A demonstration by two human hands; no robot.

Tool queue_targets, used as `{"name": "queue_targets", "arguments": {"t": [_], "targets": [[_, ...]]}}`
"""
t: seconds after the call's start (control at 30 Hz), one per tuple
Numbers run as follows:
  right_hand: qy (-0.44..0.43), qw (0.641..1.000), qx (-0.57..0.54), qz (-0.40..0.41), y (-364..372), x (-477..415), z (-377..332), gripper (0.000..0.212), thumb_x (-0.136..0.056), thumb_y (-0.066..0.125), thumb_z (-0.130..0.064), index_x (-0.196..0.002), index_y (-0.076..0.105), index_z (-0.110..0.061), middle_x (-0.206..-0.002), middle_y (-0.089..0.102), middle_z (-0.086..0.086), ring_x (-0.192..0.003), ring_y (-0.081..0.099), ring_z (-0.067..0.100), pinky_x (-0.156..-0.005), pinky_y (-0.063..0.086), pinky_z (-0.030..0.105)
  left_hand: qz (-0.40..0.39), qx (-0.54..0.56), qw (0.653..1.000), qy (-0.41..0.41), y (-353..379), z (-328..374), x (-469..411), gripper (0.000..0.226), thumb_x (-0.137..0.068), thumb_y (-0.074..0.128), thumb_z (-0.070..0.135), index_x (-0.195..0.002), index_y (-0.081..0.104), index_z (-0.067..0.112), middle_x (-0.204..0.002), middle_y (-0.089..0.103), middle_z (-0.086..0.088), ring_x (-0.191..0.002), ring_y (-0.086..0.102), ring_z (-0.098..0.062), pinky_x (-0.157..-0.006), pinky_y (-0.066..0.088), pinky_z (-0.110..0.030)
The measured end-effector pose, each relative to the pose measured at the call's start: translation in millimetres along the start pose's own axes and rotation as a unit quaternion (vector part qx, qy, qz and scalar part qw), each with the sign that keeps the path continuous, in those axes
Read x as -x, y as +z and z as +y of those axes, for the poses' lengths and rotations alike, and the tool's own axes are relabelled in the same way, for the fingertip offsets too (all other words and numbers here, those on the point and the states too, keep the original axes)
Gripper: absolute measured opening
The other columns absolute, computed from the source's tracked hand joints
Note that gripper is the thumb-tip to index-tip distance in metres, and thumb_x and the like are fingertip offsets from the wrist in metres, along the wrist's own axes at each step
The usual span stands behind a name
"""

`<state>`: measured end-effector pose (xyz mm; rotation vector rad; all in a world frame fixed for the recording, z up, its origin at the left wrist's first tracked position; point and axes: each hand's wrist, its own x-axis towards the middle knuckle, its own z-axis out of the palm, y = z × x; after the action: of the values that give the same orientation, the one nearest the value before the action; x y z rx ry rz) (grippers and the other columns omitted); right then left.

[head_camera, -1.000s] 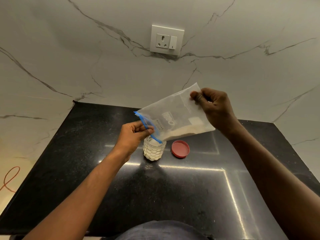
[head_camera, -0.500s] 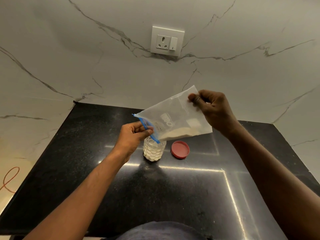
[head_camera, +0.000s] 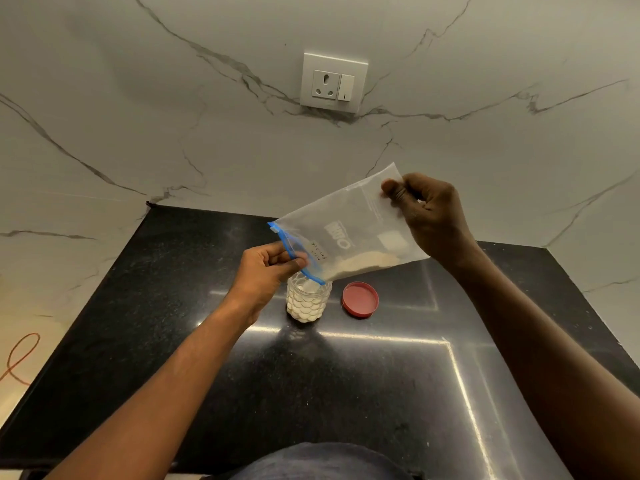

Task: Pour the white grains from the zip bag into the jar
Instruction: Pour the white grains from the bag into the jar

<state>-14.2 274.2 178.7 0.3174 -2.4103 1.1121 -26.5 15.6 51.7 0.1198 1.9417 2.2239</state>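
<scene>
A clear zip bag (head_camera: 346, 226) with a blue zip strip hangs tilted over the counter, its mouth down at the left. White grains (head_camera: 360, 264) lie along its lower edge and run toward the mouth. My left hand (head_camera: 266, 268) pinches the bag's blue mouth right above the jar. My right hand (head_camera: 429, 216) pinches the raised bottom corner. The small clear dimpled jar (head_camera: 308, 303) stands open under the mouth, largely filled with white grains.
A red lid (head_camera: 360, 299) lies flat just right of the jar on the black counter (head_camera: 346, 393). A white wall socket (head_camera: 334, 83) sits on the marble backsplash. An orange cord (head_camera: 20, 358) loops on the floor at the far left.
The grain pile in the bag has shrunk and slid toward the mouth. My right hand has shifted slightly with the corner; my left hand stays at the jar.
</scene>
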Motion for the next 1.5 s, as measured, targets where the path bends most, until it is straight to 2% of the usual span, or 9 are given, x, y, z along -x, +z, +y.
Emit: {"name": "queue_targets", "arguments": {"t": [0.2, 0.33, 0.6, 0.8, 0.9, 1.0, 1.17, 1.43, 1.5], "targets": [[-0.004, 1.000, 0.004, -0.002, -3.3, 2.0, 2.6, 0.034, -0.104, 0.064, -0.023, -0.090, 0.071, 0.007, -0.079, 0.067, 0.025, -0.072, 0.062, 0.042, -0.062, 0.052, 0.049, -0.005, 0.001, 1.000, -0.002, 0.0, 0.3, 0.4, 0.023, -0.091, 0.076, 0.002, -0.112, 0.077, 0.011, -0.104, 0.084, -0.001, -0.101, 0.079, -0.011, -0.079, 0.061, -0.017], [-0.002, 1.000, 0.003, -0.019, -4.4, 2.7, 1.1, 0.032, -0.104, 0.064, -0.024, -0.094, 0.073, 0.004, -0.082, 0.068, 0.021, -0.070, 0.062, 0.027, -0.063, 0.053, 0.044, 0.001, 0.001, 1.000, -0.005, -0.4, 0.7, 0.4, 0.023, -0.091, 0.076, 0.002, -0.113, 0.077, 0.009, -0.103, 0.084, 0.000, -0.099, 0.079, -0.010, -0.077, 0.060, -0.015], [0.001, 1.000, -0.015, -0.011, -1.9, 1.8, 0.0, 0.034, -0.104, 0.065, -0.024, -0.093, 0.072, 0.007, -0.081, 0.068, 0.027, -0.076, 0.063, 0.045, -0.066, 0.053, 0.053, 0.004, -0.002, 1.000, -0.011, -0.3, 1.1, 0.1, 0.024, -0.092, 0.075, 0.000, -0.115, 0.076, 0.007, -0.105, 0.083, -0.003, -0.100, 0.079, -0.012, -0.078, 0.061, -0.018], [-0.005, 1.000, -0.016, -0.023, -4.7, -1.1, 1.4, 0.034, -0.104, 0.065, -0.026, -0.092, 0.072, 0.004, -0.082, 0.068, 0.026, -0.071, 0.062, 0.037, -0.061, 0.051, 0.043, 0.003, -0.004, 1.000, -0.006, 0.2, 2.5, 0.0, 0.025, -0.092, 0.075, 0.001, -0.115, 0.076, 0.007, -0.104, 0.084, -0.003, -0.100, 0.079, -0.012, -0.080, 0.062, -0.019], [-0.004, 0.999, -0.013, -0.042, -4.2, -1.8, 0.3, 0.032, -0.103, 0.065, -0.028, -0.089, 0.072, 0.001, -0.080, 0.068, 0.022, -0.068, 0.059, 0.019, -0.062, 0.051, 0.038, 0.007, -0.003, 1.000, -0.003, -0.8, 2.9, -0.8, 0.023, -0.091, 0.075, 0.000, -0.112, 0.077, 0.008, -0.101, 0.084, 0.000, -0.099, 0.080, -0.011, -0.076, 0.060, -0.015], [-0.002, 0.999, -0.014, -0.030, -4.1, -2.9, 1.1, 0.034, -0.103, 0.066, -0.027, -0.085, 0.070, 0.002, -0.078, 0.066, 0.025, -0.068, 0.056, 0.018, -0.060, 0.048, 0.041, 0.010, -0.012, 1.000, -0.004, -1.4, 2.7, -1.9, 0.024, -0.091, 0.076, 0.001, -0.115, 0.077, 0.005, -0.103, 0.084, -0.003, -0.100, 0.079, -0.012, -0.078, 0.060, -0.016], [-0.004, 0.999, -0.020, -0.038, -3.6, -1.3, 2.7, 0.030, -0.103, 0.065, -0.027, -0.088, 0.072, -0.002, -0.077, 0.068, 0.013, -0.067, 0.059, 0.013, -0.061, 0.050, 0.031, 0.009, -0.012, 1.000, -0.009, -2.7, 2.3, -1.7, 0.025, -0.091, 0.076, 0.002, -0.116, 0.076, 0.006, -0.104, 0.083, -0.003, -0.101, 0.079, -0.012, -0.079, 0.061, -0.017], [-0.011, 0.999, -0.018, -0.033, -3.5, -1.8, 5.1, 0.030, -0.104, 0.066, -0.025, -0.090, 0.073, 0.001, -0.080, 0.069, 0.019, -0.070, 0.063, 0.031, -0.062, 0.052, 0.040, 0.006, -0.005, 1.000, -0.011, -1.3, 4.3, 0.8, 0.024, -0.091, 0.075, -0.001, -0.114, 0.076, 0.008, -0.101, 0.084, 0.000, -0.098, 0.079, -0.010, -0.078, 0.061, -0.016], [-0.010, 0.999, -0.016, -0.049, -3.6, -1.2, 4.1, 0.027, -0.103, 0.066, -0.025, -0.087, 0.072, -0.004, -0.078, 0.068, 0.013, -0.069, 0.063, 0.021, -0.062, 0.053, 0.033, 0.008, -0.001, 1.000, -0.012, -1.3, 4.1, 1.4, 0.024, -0.091, 0.074, -0.002, -0.114, 0.076, 0.006, -0.099, 0.084, 0.000, -0.096, 0.080, -0.009, -0.077, 0.060, -0.016]]}}
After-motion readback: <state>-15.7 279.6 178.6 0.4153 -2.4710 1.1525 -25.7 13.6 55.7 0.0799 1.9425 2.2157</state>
